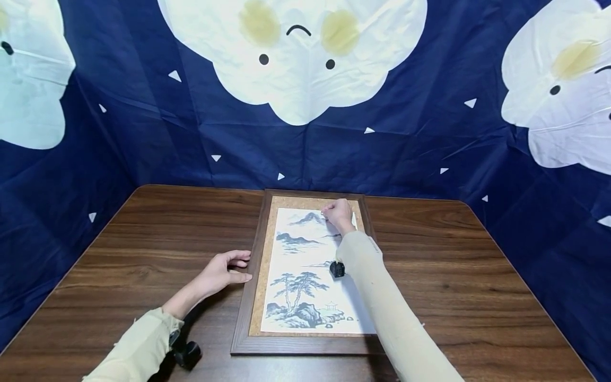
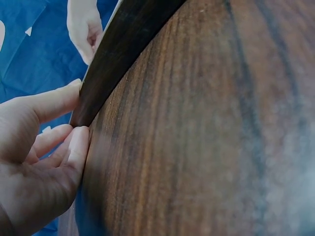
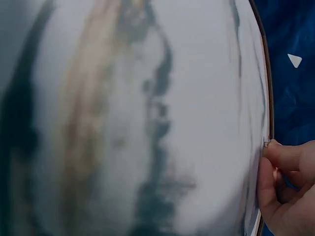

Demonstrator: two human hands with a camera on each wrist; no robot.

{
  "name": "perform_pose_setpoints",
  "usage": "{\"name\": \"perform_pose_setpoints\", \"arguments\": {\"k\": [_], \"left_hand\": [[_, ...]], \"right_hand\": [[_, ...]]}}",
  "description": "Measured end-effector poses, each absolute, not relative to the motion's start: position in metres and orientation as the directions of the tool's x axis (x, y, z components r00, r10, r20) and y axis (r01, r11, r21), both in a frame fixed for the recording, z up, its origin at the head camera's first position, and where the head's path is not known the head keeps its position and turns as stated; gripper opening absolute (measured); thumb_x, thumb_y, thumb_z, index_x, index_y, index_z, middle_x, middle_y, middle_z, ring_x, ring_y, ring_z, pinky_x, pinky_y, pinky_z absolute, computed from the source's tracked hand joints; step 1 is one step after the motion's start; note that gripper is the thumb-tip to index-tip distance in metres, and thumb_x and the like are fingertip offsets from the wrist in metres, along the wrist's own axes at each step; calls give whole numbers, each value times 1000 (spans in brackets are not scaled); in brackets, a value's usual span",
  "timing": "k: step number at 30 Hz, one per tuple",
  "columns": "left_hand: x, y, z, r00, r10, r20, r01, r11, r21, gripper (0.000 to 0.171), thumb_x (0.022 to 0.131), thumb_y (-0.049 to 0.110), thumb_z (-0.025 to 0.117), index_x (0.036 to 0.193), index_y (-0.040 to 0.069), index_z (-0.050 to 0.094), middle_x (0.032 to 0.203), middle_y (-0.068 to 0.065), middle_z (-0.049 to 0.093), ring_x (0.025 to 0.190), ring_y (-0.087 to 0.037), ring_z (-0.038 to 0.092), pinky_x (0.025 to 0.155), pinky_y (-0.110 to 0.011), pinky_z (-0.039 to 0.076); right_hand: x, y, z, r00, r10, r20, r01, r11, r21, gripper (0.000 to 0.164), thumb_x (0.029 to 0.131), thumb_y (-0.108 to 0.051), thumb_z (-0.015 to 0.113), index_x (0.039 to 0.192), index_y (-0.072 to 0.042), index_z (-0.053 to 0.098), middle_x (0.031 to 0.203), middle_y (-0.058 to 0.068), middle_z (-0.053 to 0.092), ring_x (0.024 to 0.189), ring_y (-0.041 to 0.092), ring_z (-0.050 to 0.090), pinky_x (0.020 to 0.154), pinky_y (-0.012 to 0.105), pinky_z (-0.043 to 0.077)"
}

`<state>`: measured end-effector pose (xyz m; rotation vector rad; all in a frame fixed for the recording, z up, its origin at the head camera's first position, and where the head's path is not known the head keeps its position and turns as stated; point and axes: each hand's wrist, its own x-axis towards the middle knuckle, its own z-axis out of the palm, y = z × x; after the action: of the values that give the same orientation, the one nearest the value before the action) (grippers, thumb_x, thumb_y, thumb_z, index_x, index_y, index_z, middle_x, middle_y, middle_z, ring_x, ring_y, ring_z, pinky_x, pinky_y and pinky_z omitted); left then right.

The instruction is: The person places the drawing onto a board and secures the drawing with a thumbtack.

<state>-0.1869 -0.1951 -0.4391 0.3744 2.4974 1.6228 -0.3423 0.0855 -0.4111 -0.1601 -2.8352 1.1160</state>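
Observation:
A sheet of white paper [image 1: 296, 260] with an ink landscape of mountains and pines lies on a cork board [image 1: 256, 313] in a brown wooden frame [image 1: 305, 345]. My left hand [image 1: 219, 273] rests at the frame's left side, fingertips and thumb touching its edge. The left wrist view shows those fingers [image 2: 54, 103] against the dark edge, fairly straight. Near the paper's top edge, my right hand [image 1: 339, 213] pinches a tiny brass-coloured piece [image 3: 266, 144] between thumb and finger. It is too small to tell its kind. My right forearm hides part of the paper.
The frame lies flat on a brown wood-grain table [image 1: 444, 276], its far end near the back edge. A dark blue cloth [image 1: 167, 138] printed with white clouds hangs behind and at both sides. Each wrist carries a small black camera [image 1: 188, 354].

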Motion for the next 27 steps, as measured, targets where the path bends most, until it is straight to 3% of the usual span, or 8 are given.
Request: {"name": "perform_pose_setpoints", "arguments": {"k": [4,17,27], "left_hand": [[-186,-195,-438,-957,287,42,159,400,903,55,74,4,72,119,-15,48,117,-27,53,100,-32,53,77,-23,46],[-185,-194,-438,-962,271,44,151,389,909,53,74,3,71,118,-15,49,116,-28,54,99,-33,53,77,-21,46],[-184,-193,-441,-965,259,46,145,378,914,53,74,1,71,118,-17,48,116,-29,53,100,-34,53,76,-21,47]], "right_hand": [[-343,85,-410,-991,115,64,46,758,-650,11,79,-9,64,74,-5,73,77,6,69,80,22,61,79,32,47],[-343,82,-408,-986,161,46,86,720,-688,6,74,-6,68,74,-4,73,79,7,69,89,23,60,85,30,44],[-343,82,-409,-989,146,40,75,701,-709,6,76,-6,70,76,-2,74,80,9,70,92,25,59,88,31,44]]}}
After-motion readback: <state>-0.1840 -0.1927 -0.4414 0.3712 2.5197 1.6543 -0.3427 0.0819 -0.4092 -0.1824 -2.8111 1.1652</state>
